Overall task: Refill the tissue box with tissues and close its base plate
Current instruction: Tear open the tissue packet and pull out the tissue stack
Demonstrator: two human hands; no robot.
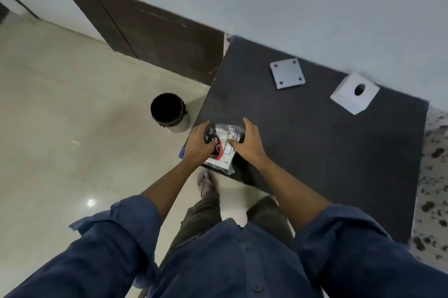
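A plastic-wrapped tissue pack (224, 146), black, white and red, lies at the near left corner of the dark table (315, 152). My left hand (198, 145) grips its left side and my right hand (247, 142) holds its right side. The white tissue box (349, 97), a cube with a round hole in its top, stands at the far right of the table by the wall. Its grey square base plate (287, 73), with a hole at each corner, lies flat to the left of the box, apart from it.
A black-lined waste bin (169, 113) stands on the tiled floor just left of the table. A dark wooden panel (150, 28) runs along the wall behind. A speckled surface (434, 176) borders the table's right edge. My feet are under the near edge.
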